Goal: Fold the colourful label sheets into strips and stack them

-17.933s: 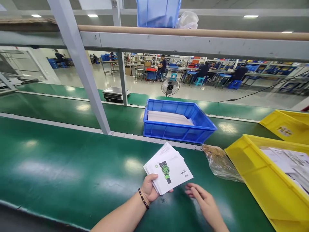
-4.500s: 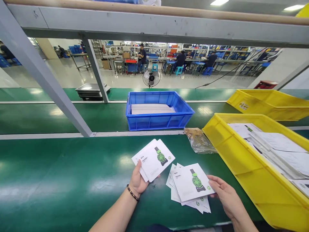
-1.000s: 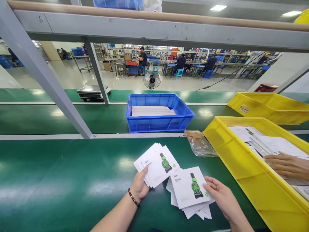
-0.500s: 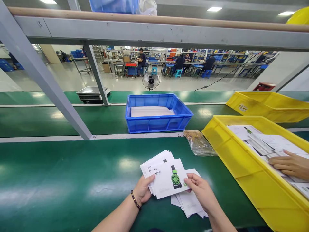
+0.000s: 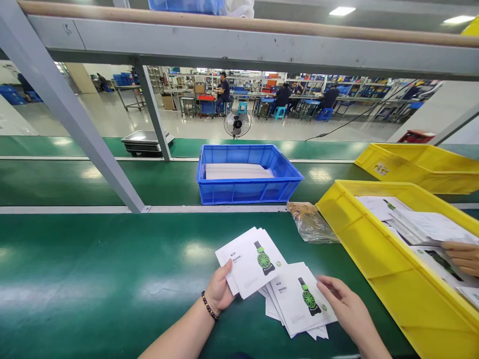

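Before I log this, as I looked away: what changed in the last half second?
The right hand has let go of the booklet stack in the left hand and moved right, to the loose pile. A co-worker's hand in the near yellow bin has shifted right. The left hand keeps its stack; that bin stays put.

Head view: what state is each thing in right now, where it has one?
Left hand: closed on held leaflets.
Held leaflets: fanned, top one picture up.
Leaflet pile: uneven, lying on green surface.
Right hand: at pile's edge, grip unclear.
Blue bin: open-topped, partly filled.
Near yellow bin: open-topped, holding papers.
Plastic bag: crumpled.
Fan: upright, spinning unclear.
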The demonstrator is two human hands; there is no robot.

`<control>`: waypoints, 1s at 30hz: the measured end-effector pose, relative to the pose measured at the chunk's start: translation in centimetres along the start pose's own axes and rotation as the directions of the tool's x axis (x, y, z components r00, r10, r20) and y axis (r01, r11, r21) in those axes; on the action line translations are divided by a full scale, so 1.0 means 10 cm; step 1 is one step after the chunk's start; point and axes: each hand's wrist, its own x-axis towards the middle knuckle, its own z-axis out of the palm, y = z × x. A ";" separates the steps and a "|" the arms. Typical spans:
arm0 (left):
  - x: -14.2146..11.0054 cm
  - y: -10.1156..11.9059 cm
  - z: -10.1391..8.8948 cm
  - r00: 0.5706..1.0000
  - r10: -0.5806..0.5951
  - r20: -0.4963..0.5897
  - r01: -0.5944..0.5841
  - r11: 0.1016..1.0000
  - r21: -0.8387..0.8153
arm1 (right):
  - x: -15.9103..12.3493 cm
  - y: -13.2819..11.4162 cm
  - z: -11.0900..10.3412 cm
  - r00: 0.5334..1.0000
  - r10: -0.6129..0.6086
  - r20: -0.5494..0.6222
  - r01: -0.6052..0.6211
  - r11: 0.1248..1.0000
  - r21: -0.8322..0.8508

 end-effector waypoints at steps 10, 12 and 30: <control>-0.01 -0.05 0.00 0.992 0.058 -0.116 -0.048 0.995 0.086 | -0.10 -0.38 0.36 0.963 -0.013 0.267 -0.070 0.952 0.298; 0.00 0.01 -0.01 0.983 0.095 -0.158 -0.086 0.994 0.064 | -0.06 -0.28 0.22 0.972 0.035 0.231 -0.101 0.955 0.280; -0.02 -0.09 0.02 0.998 0.010 -0.069 -0.002 0.993 0.114 | -0.14 -0.32 0.43 0.924 0.022 0.381 -0.189 0.894 0.406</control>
